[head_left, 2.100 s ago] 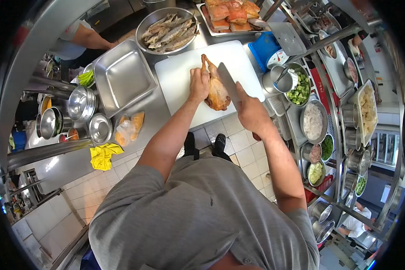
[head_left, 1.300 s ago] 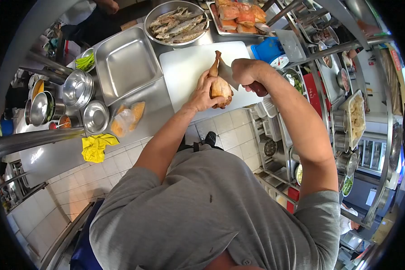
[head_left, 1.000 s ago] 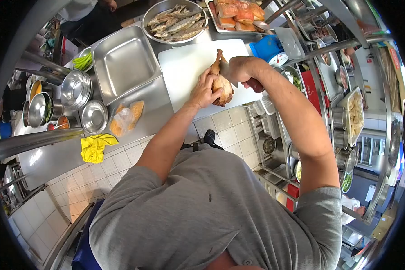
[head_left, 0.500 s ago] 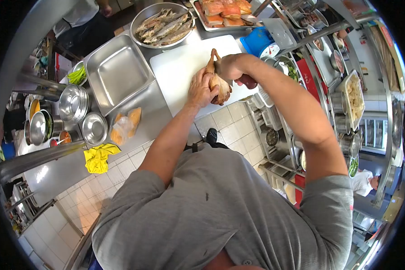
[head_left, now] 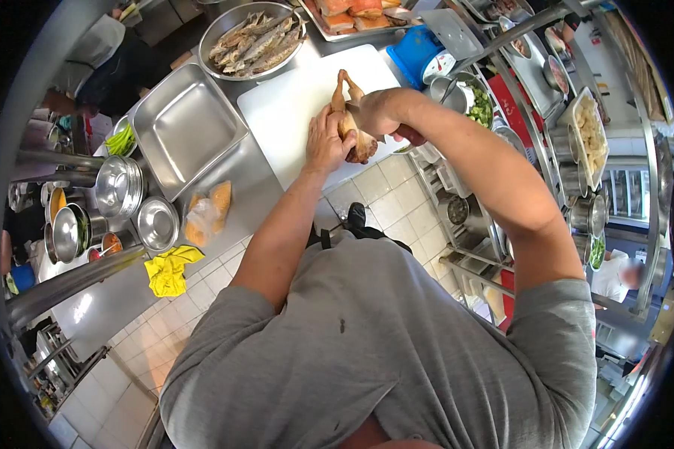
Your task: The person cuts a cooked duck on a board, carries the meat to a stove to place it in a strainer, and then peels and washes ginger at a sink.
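Roast chicken lies on cutting board, long axis pointing away from you, legs far end; your L hand clasps its L side, R hand, on knife handle, at R.

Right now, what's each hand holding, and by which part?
Left hand: the browned bird, gripped by the side of its body. Right hand: a knife, by its dark red handle; blade mostly hidden.

The left grip holds a browned bird.
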The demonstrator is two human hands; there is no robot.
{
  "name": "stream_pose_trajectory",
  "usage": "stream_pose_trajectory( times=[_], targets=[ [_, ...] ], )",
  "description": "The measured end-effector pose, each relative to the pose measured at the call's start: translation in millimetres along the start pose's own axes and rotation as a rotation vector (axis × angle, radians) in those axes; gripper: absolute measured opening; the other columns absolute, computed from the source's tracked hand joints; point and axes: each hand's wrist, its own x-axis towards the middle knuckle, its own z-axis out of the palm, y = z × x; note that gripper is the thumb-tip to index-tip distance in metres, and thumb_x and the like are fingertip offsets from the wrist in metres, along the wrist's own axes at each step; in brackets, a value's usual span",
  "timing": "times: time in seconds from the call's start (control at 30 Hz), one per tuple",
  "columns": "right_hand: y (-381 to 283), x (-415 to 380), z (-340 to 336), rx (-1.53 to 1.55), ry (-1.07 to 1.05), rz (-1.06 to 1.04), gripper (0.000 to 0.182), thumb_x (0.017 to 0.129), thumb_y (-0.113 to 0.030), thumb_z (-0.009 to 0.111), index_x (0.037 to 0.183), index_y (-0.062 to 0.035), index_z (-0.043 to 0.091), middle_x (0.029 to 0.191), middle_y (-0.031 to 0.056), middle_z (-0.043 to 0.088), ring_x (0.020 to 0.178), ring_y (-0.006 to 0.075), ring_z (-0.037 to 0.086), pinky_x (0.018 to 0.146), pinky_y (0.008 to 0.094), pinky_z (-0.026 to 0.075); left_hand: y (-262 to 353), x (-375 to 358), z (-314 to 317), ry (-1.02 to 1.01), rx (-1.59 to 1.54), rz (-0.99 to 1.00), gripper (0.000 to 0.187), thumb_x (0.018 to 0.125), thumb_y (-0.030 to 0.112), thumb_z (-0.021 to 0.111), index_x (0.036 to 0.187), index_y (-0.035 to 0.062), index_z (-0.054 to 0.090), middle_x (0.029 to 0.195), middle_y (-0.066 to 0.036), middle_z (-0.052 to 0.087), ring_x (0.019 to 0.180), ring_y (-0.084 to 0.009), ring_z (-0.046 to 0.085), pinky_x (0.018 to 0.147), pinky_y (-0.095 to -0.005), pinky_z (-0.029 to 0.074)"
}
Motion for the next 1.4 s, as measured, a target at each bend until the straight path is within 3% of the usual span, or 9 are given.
stream_pose_trajectory(
  times=[0.13,0.2,0.37,0.47,0.6,0.7,1.1,1.33,1.4],
  targets=[
    [6.6,11.2,18.2,0.134,0.06,0.033,0.021,0.092,0.002,0.054,0.099,0.0157,0.069,0.086,0.0278,0.072,0.07,0.0389,0.073,0.054,0.0481,0.059,-2.9,-3.7,2.9,-0.005,0.022,-0.029,0.057,0.085,0.032,0.073,0.132,0.0081,0.052,0.149,-0.022,0.043,0.139,-0.0385,0.04,0.119,-0.0547,0.027],
    [4.8,9.8,23.6,-0.035,-0.025,0.034,0.042,0.103,-0.023,0.048,0.101,0.0147,0.065,0.087,0.0247,0.071,0.058,0.0316,0.068,0.05,0.0433,0.057,-1.6,0.5,3.7,0.003,0.032,-0.044,0.058,0.085,0.031,0.074,0.133,0.0081,0.051,0.149,-0.021,0.042,0.14,-0.039,0.039,0.12,-0.0534,0.027],
    [-12.9,-41.0,25.3,0.046,0.109,-0.067,0.023,0.092,-0.003,0.051,0.092,0.0147,0.067,0.082,0.0241,0.072,0.059,0.0325,0.07,0.05,0.0451,0.056,-4.6,-3.6,3.7,0.009,0.015,-0.005,0.057,0.085,0.029,0.074,0.132,0.0077,0.051,0.149,-0.02,0.041,0.139,-0.0393,0.04,0.119,-0.0535,0.028],
    [7.6,-28.8,54.9,0.27,0.209,0.007,0.017,0.086,-0.002,0.063,0.092,0.0108,0.073,0.083,0.0241,0.074,0.065,0.0337,0.074,0.056,0.0437,0.059,-1.8,-4.4,3.0,-0.011,0.036,-0.003,0.055,0.085,0.028,0.074,0.131,0.0076,0.05,0.149,-0.02,0.04,0.138,-0.0393,0.041,0.118,-0.0533,0.029],
    [-4.1,-43.1,72.9,0.343,0.262,0.004,0.017,0.086,0.002,0.061,0.093,0.0142,0.07,0.084,0.0269,0.074,0.069,0.0338,0.075,0.06,0.0418,0.06,-0.5,-3.3,9.2,-0.006,0.08,-0.058,0.053,0.088,0.027,0.073,0.131,0.0093,0.047,0.149,-0.02,0.04,0.139,-0.0395,0.04,0.12,-0.0548,0.026],
    [-4.5,-56.3,98.2,0.321,0.433,0.001,0.03,0.091,-0.002,0.057,0.117,0.0121,0.06,0.102,0.0287,0.073,0.095,0.0393,0.074,0.078,0.0459,0.06,0.0,-7.8,7.2,-0.043,0.14,-0.014,0.052,0.09,0.027,0.072,0.132,0.0113,0.045,0.149,-0.021,0.041,0.142,-0.039,0.038,0.122,-0.0571,0.024],
    [1.7,-21.2,174.3,0.394,0.577,0.001,0.061,0.096,-0.003,0.044,0.154,0.0032,0.028,0.107,0.0346,0.07,0.099,0.0449,0.072,0.088,0.0527,0.056,-7.6,-14.5,21.4,-0.004,0.229,-0.029,0.052,0.092,0.028,0.07,0.135,0.0107,0.045,0.151,-0.026,0.041,0.145,-0.0406,0.035,0.121,-0.0597,0.023],
    [43.9,-11.4,156.8,0.539,0.628,-0.054,0.041,0.093,-0.003,0.046,0.131,0.0096,0.042,0.1,0.0349,0.07,0.097,0.0474,0.071,0.088,0.0535,0.055,18.1,57.2,7.4,0.156,0.013,0.044,0.042,0.094,0.021,0.066,0.131,0.0061,0.052,0.147,-0.029,0.045,0.137,-0.0455,0.045,0.11,-0.0502,0.041],
    [48.6,-7.6,155.9,0.571,0.53,-0.04,0.039,0.096,-0.005,0.046,0.132,0.0116,0.043,0.111,0.0339,0.069,0.109,0.0454,0.068,0.094,0.0511,0.054,24.0,71.1,9.9,-0.218,-0.266,-0.288,0.04,0.095,0.021,0.063,0.132,0.0106,0.053,0.136,-0.025,0.056,0.128,-0.0425,0.052,0.107,-0.052,0.043]
  ],
)
